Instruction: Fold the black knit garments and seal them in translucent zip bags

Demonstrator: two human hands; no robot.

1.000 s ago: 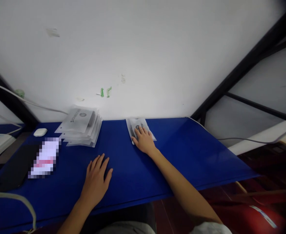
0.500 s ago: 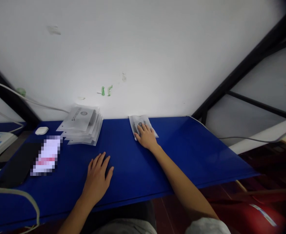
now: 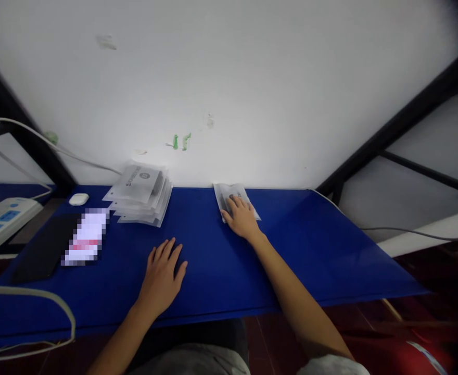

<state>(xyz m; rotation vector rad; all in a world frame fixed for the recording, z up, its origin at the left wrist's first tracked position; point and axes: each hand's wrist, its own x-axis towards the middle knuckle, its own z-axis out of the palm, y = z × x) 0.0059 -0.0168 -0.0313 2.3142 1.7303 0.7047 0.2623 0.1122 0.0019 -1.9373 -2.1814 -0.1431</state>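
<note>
My right hand (image 3: 240, 216) lies with fingers spread on a translucent, frosted plastic bag (image 3: 229, 191) with a dark round logo. That bag is flat on the blue table (image 3: 205, 260), close to the wall, and the hand covers part of it. Palm down on the bare blue surface rests my left hand (image 3: 162, 278), its fingers apart and nothing in it. Ahead of it and to the left is a pile of similar frosted bags (image 3: 141, 190), several deep, with dark print on the top one. Something dark shows inside the bags, but I cannot make it out.
At left are a phone with a blurred screen (image 3: 87, 237), a black flat object (image 3: 47, 247), a white earbud case (image 3: 79, 199) and a power strip (image 3: 10, 221). A pale cable (image 3: 53, 294) loops at the front left. Black metal frame bars (image 3: 369, 133) flank the table.
The head view has turned slightly left, so everything appears shifted to the right. Both hands keep the same places, the right one still on the bag.
</note>
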